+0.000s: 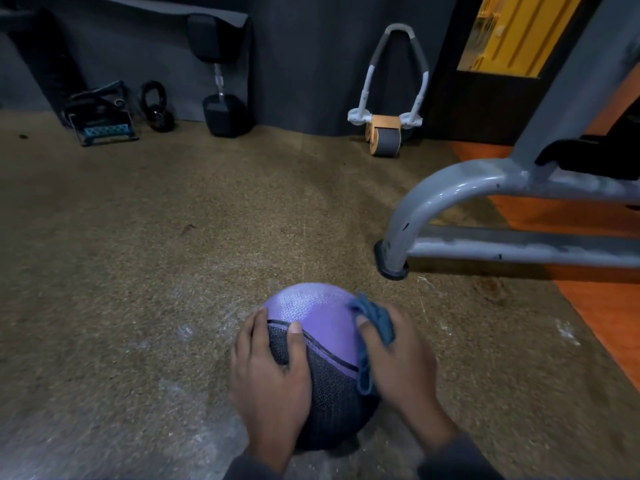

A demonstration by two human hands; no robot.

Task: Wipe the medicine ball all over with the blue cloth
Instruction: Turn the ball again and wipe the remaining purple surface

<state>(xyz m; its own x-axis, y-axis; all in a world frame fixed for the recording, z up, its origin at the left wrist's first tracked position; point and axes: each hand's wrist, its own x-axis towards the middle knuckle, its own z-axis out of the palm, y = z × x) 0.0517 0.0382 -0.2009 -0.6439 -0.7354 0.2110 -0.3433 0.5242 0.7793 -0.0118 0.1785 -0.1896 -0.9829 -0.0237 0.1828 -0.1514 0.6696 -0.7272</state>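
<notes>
— Hands?
— Left hand (268,372) spread flat on the ball's left side, steadying. Right hand (398,362) pressing the blue cloth (375,323) against the right side.
— Ball?
— Purple and grey medicine ball (322,327), on the speckled floor (138,271), near a grey metal frame (450,199).

One medicine ball (322,327), one blue cloth (375,322), one dumbbell (220,74), one kettlebell (157,107).

Dim indoor light, soft sheen on the ball's (313,308) top, bright yellow panel (512,32) upper right, wide-angle bending at edges, slight overall blur
</notes>
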